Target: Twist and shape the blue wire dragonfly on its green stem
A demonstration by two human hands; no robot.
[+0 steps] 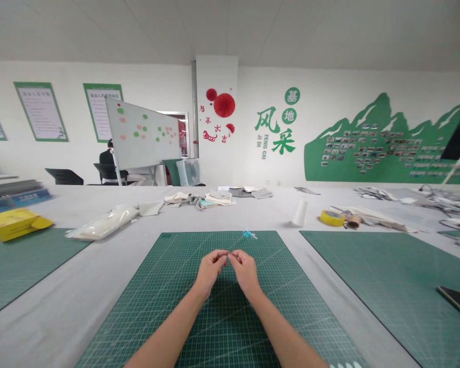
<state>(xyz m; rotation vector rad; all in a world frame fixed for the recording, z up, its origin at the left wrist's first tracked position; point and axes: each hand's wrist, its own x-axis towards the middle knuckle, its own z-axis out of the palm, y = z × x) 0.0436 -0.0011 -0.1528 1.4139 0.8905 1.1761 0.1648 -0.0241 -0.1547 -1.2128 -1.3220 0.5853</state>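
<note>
Above the middle green cutting mat (153, 286), my left hand (210, 269) and my right hand (244, 271) meet at their fingertips. Both are closed in a pinch, thumbs against forefingers. Something tiny and dark seems to be between the fingertips, too small to make out. Just beyond my hands, at the mat's far edge, lies a small bright blue item (247, 234) with pale bits beside it.
Green mats lie left (19, 260) and right (387, 266), the right one bearing a dark flat object (458, 301). Farther back are a yellow box (15, 223), a plastic-wrapped bundle (105, 223), fabric scraps (218, 198), a white cone (300, 212) and yellow tape (332, 218). A person sits behind a whiteboard.
</note>
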